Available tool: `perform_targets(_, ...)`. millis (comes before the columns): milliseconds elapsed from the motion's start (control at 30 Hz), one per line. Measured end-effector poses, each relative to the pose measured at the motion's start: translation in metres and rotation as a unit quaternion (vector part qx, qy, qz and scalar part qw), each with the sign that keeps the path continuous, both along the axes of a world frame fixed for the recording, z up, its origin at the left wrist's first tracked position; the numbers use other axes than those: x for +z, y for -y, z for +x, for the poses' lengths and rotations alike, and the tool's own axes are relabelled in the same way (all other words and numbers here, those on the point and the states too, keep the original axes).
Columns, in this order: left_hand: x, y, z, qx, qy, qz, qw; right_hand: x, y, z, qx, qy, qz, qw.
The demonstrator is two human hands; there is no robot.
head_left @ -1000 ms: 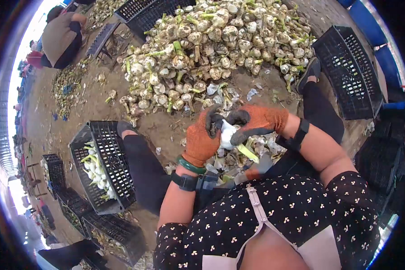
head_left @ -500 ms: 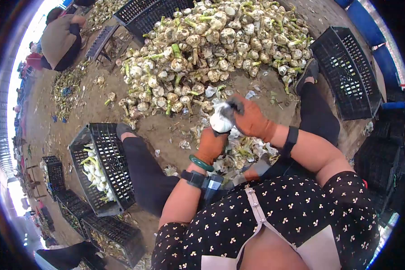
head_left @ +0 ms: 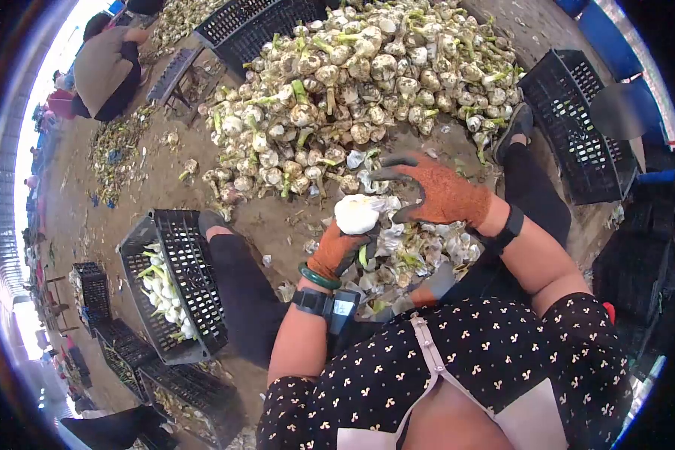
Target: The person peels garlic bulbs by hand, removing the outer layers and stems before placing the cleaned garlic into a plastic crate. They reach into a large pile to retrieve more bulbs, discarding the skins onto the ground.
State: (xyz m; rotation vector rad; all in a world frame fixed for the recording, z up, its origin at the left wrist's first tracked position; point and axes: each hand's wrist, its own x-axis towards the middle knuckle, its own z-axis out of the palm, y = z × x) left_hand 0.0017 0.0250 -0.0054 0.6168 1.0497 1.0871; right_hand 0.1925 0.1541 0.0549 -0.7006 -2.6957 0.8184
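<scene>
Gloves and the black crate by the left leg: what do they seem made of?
Gloves (left holds a garlic bulb): orange knit fabric, matte, fingertips dark, perhaps rubber-coated. Crate: probably moulded black plastic, going by its even lattice walls.

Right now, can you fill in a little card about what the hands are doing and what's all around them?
Left hand: gloved, holds a white garlic bulb
Right hand: gloved, open, fingers spread beside the bulb
Ahead: garlic pile on the dirt
Left side: black crate with white garlic inside
Right side: second black crate
Far left: another person
</scene>
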Motion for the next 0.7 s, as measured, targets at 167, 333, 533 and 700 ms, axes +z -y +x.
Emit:
perform_targets(167,0.041,-0.01,0.004,-0.163,-0.214,0.033,0.963,0.006,0.011,-0.01,0.04,-0.05,-0.103,0.993)
perform_targets(333,0.011,-0.001,0.015,-0.289,-0.153,0.146,0.934,-0.033,-0.002,-0.007,-0.192,-0.169,0.323,0.911)
perform_targets(533,-0.002,0.0,0.018,0.01,-0.068,-0.027,0.997,-0.039,-0.023,0.022,-0.081,0.148,0.145,0.975)
perform_targets(700,0.016,-0.024,0.046,0.114,-0.07,-0.042,0.99,-0.006,-0.014,0.024,-0.022,0.12,-0.057,0.991)
